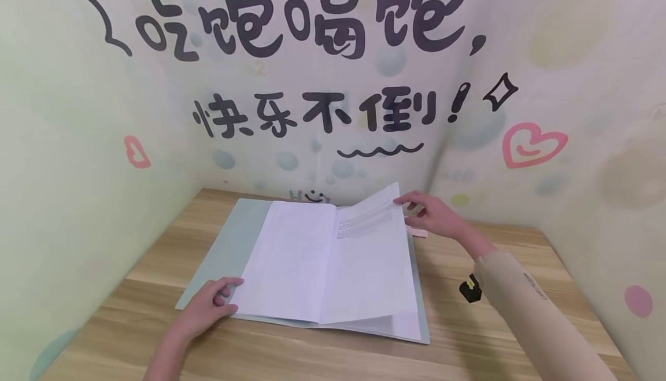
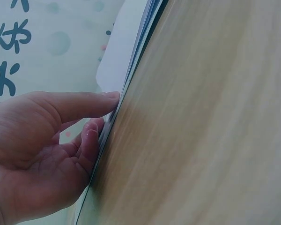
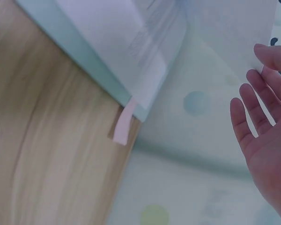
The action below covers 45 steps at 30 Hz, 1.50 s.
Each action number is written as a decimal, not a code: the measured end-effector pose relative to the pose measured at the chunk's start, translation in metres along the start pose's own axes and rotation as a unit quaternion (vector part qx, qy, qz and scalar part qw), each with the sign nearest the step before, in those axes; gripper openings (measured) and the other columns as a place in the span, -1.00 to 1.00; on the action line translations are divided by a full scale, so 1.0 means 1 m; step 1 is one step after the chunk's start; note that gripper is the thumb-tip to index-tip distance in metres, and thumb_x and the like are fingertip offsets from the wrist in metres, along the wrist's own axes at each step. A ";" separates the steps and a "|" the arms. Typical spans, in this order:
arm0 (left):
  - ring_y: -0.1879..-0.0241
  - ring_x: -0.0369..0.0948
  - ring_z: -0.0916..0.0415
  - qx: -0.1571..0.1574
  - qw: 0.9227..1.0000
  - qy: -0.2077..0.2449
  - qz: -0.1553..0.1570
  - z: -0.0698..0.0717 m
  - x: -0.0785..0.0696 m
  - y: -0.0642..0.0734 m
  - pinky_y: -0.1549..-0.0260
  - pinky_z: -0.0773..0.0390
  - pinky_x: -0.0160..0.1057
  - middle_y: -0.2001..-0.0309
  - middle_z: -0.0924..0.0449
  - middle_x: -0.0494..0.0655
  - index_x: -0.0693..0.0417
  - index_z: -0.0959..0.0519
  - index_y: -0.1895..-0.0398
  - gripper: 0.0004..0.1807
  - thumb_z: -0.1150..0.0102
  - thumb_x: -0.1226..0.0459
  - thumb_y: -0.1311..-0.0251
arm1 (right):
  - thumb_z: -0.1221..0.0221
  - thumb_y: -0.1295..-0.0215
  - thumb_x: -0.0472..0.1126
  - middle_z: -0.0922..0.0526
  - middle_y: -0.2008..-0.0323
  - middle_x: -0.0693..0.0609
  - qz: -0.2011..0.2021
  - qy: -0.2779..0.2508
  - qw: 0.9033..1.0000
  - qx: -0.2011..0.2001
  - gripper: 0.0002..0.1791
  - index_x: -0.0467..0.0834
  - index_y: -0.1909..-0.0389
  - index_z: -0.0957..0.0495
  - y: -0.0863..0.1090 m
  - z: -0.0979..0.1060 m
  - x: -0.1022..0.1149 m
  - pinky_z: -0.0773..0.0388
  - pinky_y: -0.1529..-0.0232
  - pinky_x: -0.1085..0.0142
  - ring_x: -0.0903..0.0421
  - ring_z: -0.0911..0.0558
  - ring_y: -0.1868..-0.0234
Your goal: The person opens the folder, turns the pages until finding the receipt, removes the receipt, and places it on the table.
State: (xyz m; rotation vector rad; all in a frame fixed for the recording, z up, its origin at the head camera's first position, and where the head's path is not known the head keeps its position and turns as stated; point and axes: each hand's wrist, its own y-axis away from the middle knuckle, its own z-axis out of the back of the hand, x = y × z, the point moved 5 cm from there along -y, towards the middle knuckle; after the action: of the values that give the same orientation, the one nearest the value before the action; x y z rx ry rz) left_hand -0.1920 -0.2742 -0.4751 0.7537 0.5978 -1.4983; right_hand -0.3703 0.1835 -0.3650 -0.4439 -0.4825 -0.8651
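A light blue-green folder (image 1: 226, 242) lies spread on the table with white pages inside. The left page (image 1: 291, 259) is flat and looks blank. My right hand (image 1: 436, 214) pinches the top outer corner of a page (image 1: 372, 277) between thumb and forefinger. That page is raised and bent over the right side, with small print showing near its top; in the right wrist view, printed sheets (image 3: 103, 51) lie below it. At the lower left, my left hand (image 1: 203, 310) rests on the cover, its thumb and fingertips touching the left page's edge, fingers loosely bent.
A pink strip (image 3: 124, 124) sticks out past the folder's top right corner. The wooden table (image 1: 312, 358) meets patterned walls with large black lettering (image 1: 312, 19) at the back and sides. A small black object (image 1: 470, 289) shows beside the right sleeve (image 1: 525, 294).
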 end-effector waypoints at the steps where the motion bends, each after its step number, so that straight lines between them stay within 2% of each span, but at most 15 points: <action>1: 0.25 -0.23 -0.29 0.000 1.000 0.001 0.001 0.000 0.001 0.000 0.26 -0.36 -0.38 0.12 -0.42 0.03 0.10 -0.51 -0.21 -0.45 -0.35 0.34 -0.08 | -0.22 -0.29 -0.27 -0.54 -0.19 -0.10 0.001 0.001 1.000 -0.002 -0.54 -0.14 -0.23 -0.50 -0.003 0.001 0.004 -0.61 0.00 0.14 -0.07 -0.58 -0.05; 7: 0.25 -0.24 -0.29 -0.004 1.000 0.001 0.000 0.000 0.002 0.001 0.26 -0.37 -0.38 0.12 -0.43 0.03 0.10 -0.51 -0.21 -0.45 -0.35 0.34 -0.08 | -0.24 -0.30 -0.24 -0.56 -0.19 0.00 0.014 0.002 1.000 -0.010 -0.53 -0.07 -0.23 -0.50 -0.024 0.005 0.026 -0.58 -0.05 0.12 -0.01 -0.54 -0.08; 13: 0.24 -0.23 -0.31 -0.007 1.000 -0.001 0.001 0.001 0.003 0.002 0.25 -0.37 -0.37 0.11 -0.44 0.03 0.10 -0.51 -0.15 -0.50 -0.35 0.33 -0.08 | -0.25 -0.29 -0.25 -0.56 -0.19 0.01 0.033 -0.006 0.999 -0.020 -0.53 -0.07 -0.23 -0.51 -0.044 0.003 0.051 -0.57 -0.04 0.13 0.00 -0.54 -0.06; 18: 0.23 -0.21 -0.30 -0.007 1.000 0.004 0.000 0.001 0.002 0.002 0.24 -0.37 -0.37 0.12 -0.44 0.02 0.10 -0.51 -0.12 -0.52 -0.34 0.34 -0.09 | -0.26 -0.29 -0.24 -0.57 -0.19 -0.01 0.042 -0.019 0.999 -0.026 -0.53 -0.10 -0.23 -0.51 -0.060 -0.002 0.072 -0.57 -0.04 0.13 0.00 -0.53 -0.07; 21: 0.23 -0.22 -0.30 -0.008 1.000 0.006 0.000 0.001 0.001 0.002 0.25 -0.37 -0.38 0.12 -0.43 0.02 0.11 -0.51 -0.12 -0.52 -0.35 0.34 -0.08 | -0.27 -0.28 -0.23 -0.58 -0.19 -0.04 0.052 -0.035 0.998 -0.027 -0.52 -0.16 -0.23 -0.51 -0.068 -0.005 0.084 -0.56 -0.05 0.11 -0.07 -0.53 -0.10; 26: 0.24 -0.22 -0.31 -0.011 1.000 0.008 -0.007 0.002 0.000 0.001 0.25 -0.37 -0.38 0.13 -0.44 0.02 0.13 -0.52 -0.13 -0.51 -0.35 0.34 -0.07 | -0.29 -0.26 -0.24 -0.58 -0.18 -0.10 0.057 -0.056 0.996 -0.032 -0.53 -0.15 -0.21 -0.53 -0.084 -0.013 0.097 -0.57 -0.03 0.14 -0.07 -0.53 -0.09; 32: 0.25 -0.23 -0.31 -0.017 1.000 0.004 -0.018 0.002 0.000 0.001 0.28 -0.36 -0.39 0.15 -0.44 0.01 0.14 -0.53 -0.13 -0.52 -0.32 0.35 -0.07 | -0.29 -0.26 -0.24 -0.58 -0.18 -0.11 0.054 -0.084 0.994 -0.040 -0.53 -0.15 -0.21 -0.53 -0.103 -0.032 0.110 -0.57 -0.05 0.14 -0.03 -0.54 -0.09; 38: 0.24 -0.23 -0.32 -0.013 1.000 0.007 -0.003 0.002 0.002 0.001 0.25 -0.37 -0.38 0.14 -0.44 0.01 0.12 -0.54 -0.14 -0.50 -0.33 0.36 -0.06 | -0.30 -0.27 -0.17 -0.56 -0.19 -0.06 0.044 -0.118 0.991 -0.041 -0.52 -0.08 -0.22 -0.53 -0.121 -0.058 0.120 -0.55 -0.09 0.13 -0.10 -0.52 -0.16; 45: 0.23 -0.22 -0.33 -0.015 1.000 0.010 -0.008 0.003 0.000 0.001 0.27 -0.37 -0.37 0.13 -0.46 0.02 0.13 -0.54 -0.14 -0.48 -0.35 0.36 -0.04 | -0.32 -0.26 -0.12 -0.53 -0.20 0.07 0.040 -0.146 0.987 -0.047 -0.47 -0.02 -0.26 -0.49 -0.135 -0.087 0.129 -0.56 -0.14 0.18 0.07 -0.53 -0.15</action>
State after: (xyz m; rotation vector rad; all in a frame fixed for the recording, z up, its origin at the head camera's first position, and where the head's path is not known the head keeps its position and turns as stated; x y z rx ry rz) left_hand -0.1917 -0.2766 -0.4732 0.7438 0.6406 -1.4947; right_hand -0.3876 -0.0202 -0.3385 -0.6780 -0.6891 -0.7514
